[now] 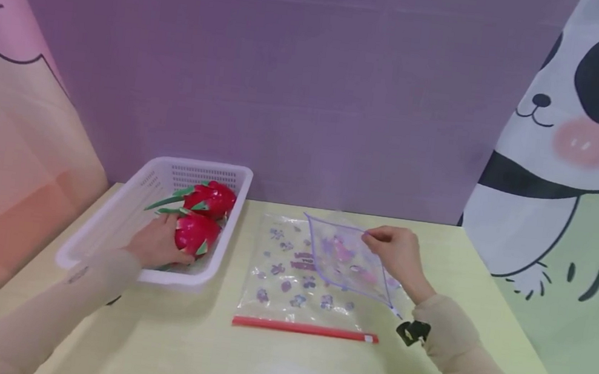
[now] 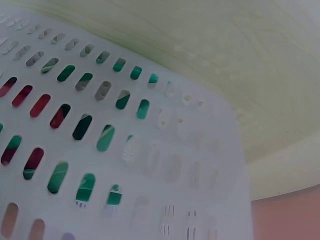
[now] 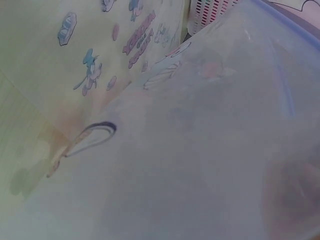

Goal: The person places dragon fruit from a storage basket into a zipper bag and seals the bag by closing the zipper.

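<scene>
Inside the white basket [image 1: 233, 223], my left hand [image 1: 158, 243] grips a red dragon fruit [image 1: 197, 232] with green scales, thumb along its near side. A second dragon fruit [image 1: 217, 199] lies just behind it. My right hand [image 1: 398, 252] pinches the edge of a clear bag [image 1: 343, 262] with a purple rim, holding it up at a slant. Beneath that bag, a larger clear printed bag [image 1: 274, 279] lies flat with its red zip strip [image 1: 301, 328] toward me. The left wrist view shows mostly the slotted basket wall [image 2: 190, 150]; the held bag [image 3: 170, 180] fills much of the right wrist view.
The pale wooden table [image 1: 195, 347] carries the basket at left and the bags at centre right. A purple backdrop [image 1: 308, 102] rises behind it. Printed cloths stand at both sides, a panda [image 1: 540, 188] on the right one. A black object [image 1: 413, 332] sits by my right wrist.
</scene>
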The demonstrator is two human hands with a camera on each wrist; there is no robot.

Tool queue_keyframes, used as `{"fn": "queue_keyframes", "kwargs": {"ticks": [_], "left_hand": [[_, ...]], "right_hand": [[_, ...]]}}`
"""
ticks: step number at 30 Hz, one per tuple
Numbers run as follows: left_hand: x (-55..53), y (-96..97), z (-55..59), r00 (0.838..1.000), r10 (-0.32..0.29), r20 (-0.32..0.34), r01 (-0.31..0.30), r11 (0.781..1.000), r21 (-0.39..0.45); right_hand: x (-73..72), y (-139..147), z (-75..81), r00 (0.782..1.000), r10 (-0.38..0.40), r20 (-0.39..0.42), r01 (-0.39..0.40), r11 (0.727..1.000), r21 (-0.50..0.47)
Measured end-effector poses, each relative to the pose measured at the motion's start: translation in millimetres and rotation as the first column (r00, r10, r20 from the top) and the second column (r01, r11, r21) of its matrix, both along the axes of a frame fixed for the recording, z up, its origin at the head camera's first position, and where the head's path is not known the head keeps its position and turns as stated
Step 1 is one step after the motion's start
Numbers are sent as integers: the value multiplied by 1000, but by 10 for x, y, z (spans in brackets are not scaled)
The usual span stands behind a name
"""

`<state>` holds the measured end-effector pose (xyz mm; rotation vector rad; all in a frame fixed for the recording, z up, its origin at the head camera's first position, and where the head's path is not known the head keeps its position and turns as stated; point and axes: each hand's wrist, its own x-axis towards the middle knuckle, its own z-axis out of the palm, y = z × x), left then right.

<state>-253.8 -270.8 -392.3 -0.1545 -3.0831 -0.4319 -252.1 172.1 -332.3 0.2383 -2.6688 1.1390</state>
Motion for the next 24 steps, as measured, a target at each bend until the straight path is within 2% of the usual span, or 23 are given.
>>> {"fn": "queue_keyframes", "kwargs": {"ticks": [7,14,19,24], "left_hand": [[-20,23,-7,999,-13,-35,12,1000,-12],[-14,-17,-12,1000,-7,-30,8,1000,16],[6,3,7,997,-10,-73,11,1000,10],[23,-2,26,993,-22,-113,26,999,40]], "right_hand": [[1,23,-5,1000,-4,-6,4,1000,4],[-3,45,-2,1000,2,-10,-2,1000,4],[8,64,8,1000,8,0,-8,1000,2],[9,70,11,1000,8,5,-8,1000,-1]]}}
